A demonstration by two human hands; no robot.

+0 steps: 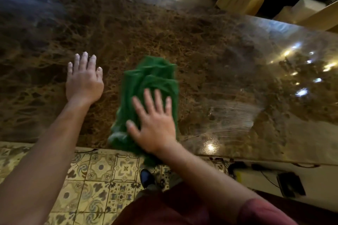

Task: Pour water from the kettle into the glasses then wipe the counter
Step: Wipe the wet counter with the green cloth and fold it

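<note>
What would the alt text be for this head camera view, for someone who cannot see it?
A person's right hand presses flat on a crumpled green cloth at the near edge of a brown marble counter, with wet streaks to its right. The left hand rests flat on the counter beside the cloth; patterned floor tiles show below.
</note>
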